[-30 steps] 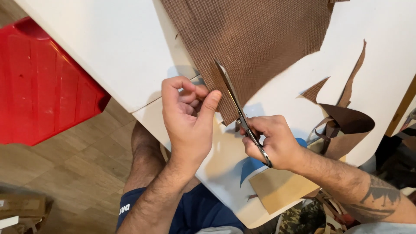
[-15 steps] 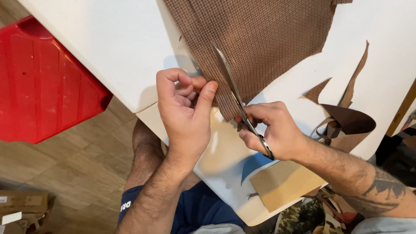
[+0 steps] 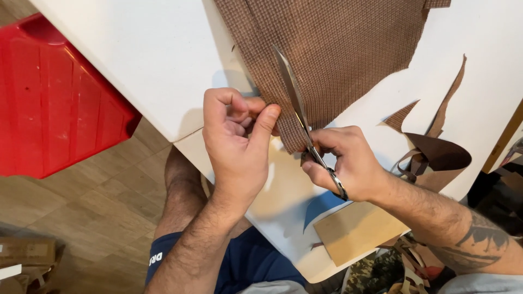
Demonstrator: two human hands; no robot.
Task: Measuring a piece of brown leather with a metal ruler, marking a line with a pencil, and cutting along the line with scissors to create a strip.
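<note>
Left hand [image 3: 237, 144] closed, thumb and fingers pinching the near left edge of the brown checked fabric [image 3: 338, 49], at about 9 o'clock from the scissors [image 3: 302, 117]. Right hand [image 3: 348, 163] closed through the scissor handles, at about 5 o'clock from the blades.

Fabric lying flat on the white table [image 3: 136, 71], spreading from the hands toward 12 o'clock and out past the top edge of view. Blades nearly shut, tips pointing to 11 o'clock, resting on the cloth.

Change against the two earlier views: left hand shifted up toward the fabric edge, grip tightened from a loose curl to a firm pinch. Scissors advanced along the same line, tips further onto the cloth. Judged: cut progressing away from the body, left hand tensioning the edge beside the blades; most of the sheet uncut ahead of the tips.

Surroundings: brown offcut strips [image 3: 436, 147] curled at 3 o'clock from the right hand; tan card piece [image 3: 359, 231] at 6 o'clock on the table's near edge; red plastic crate [image 3: 60, 103] on the floor at 9 o'clock, well apart from the work.
</note>
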